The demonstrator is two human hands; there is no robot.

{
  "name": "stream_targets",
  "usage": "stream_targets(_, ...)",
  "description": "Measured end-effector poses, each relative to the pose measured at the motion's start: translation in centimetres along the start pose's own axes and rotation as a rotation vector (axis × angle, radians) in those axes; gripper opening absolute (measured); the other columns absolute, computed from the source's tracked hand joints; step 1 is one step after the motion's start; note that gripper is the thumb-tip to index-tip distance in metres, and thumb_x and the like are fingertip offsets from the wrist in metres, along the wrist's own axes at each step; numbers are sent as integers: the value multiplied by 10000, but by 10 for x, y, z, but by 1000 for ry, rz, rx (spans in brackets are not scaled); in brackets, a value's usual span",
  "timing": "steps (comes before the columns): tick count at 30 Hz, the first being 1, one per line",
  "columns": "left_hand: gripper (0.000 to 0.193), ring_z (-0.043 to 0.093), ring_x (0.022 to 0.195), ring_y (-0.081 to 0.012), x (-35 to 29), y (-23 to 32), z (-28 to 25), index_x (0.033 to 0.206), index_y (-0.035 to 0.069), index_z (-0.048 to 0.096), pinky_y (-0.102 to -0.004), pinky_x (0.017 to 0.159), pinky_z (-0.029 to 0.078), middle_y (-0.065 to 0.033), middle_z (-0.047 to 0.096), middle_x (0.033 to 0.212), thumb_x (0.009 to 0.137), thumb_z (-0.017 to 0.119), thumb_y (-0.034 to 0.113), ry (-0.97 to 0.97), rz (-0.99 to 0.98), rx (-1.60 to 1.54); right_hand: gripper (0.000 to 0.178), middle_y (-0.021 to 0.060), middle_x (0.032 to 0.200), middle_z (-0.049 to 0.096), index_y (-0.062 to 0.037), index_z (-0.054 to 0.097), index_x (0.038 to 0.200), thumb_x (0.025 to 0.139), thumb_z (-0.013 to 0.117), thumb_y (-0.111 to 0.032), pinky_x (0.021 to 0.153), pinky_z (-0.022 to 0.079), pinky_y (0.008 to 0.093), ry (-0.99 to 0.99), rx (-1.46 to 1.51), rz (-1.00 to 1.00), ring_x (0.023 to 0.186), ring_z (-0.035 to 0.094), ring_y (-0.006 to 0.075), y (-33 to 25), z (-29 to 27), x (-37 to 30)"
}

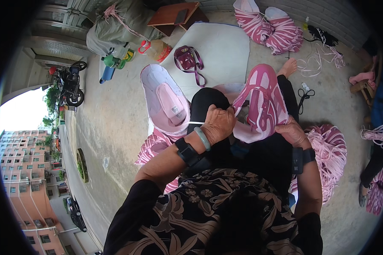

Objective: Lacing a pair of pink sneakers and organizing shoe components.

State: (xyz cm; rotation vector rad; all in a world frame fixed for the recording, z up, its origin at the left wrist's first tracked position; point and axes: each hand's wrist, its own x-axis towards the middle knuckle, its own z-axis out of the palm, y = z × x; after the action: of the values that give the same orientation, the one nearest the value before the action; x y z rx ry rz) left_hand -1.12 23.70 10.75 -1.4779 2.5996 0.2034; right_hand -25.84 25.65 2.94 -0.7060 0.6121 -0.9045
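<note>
Above my lap is a pink and magenta shoe upper point(259, 102), its toe pointing away from me. My right hand point(291, 131) grips the upper by its right rear edge, with the thumb along the side. My left hand point(219, 123) is closed in a fist at the upper's left edge. From the wrist side of that fist a pale flat lace point(195, 123) sticks out; its other end is hidden by the fingers. Left of my knee rests a pale pink shoe-shaped piece point(151, 91) with its hollow facing up and a lighter pad point(169, 102) inside.
Bundles of pink-striped uppers lie at the far right point(276, 32) and beside my right arm point(327, 157). Black scissors point(305, 100) and loose laces point(312, 63) are on the floor. A purple pouch point(186, 58) lies on a white sheet point(225, 46), near bottles point(157, 51).
</note>
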Motion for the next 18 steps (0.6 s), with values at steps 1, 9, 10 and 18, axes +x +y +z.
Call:
stream_targets(1,231,562,503,-300,-5,3,-1,823,10,498,-390,535,414,-119,537,505,768,546,229,91,19,-12,322,3,909,622,-51,600,1006,698,673,-113,783,404,261,-5,5,2,829,555,108,1,1,-3)
stream_targets(9,223,563,513,-318,-34,23,4,842,-5,500,-391,462,449,-139,541,527,794,539,210,168,-17,-183,342,10,921,617,-35,593,1010,693,680,-129,800,384,249,-75,-28,36,855,549,108,0,1,-24)
stream_targets(10,223,563,513,-318,-32,26,10,842,-5,500,-391,462,449,-139,541,527,794,539,210,142,-31,-178,342,10,921,617,-35,593,1010,693,680,-129,800,384,249,-87,-41,47,855,549,108,1,0,-25)
stream_targets(18,199,597,571,-315,-4,8,65,754,-4,529,-393,515,484,-157,587,601,778,500,191,95,-102,-164,361,74,728,531,28,496,889,706,688,-215,495,480,278,302,-818,296,684,550,130,34,15,4)
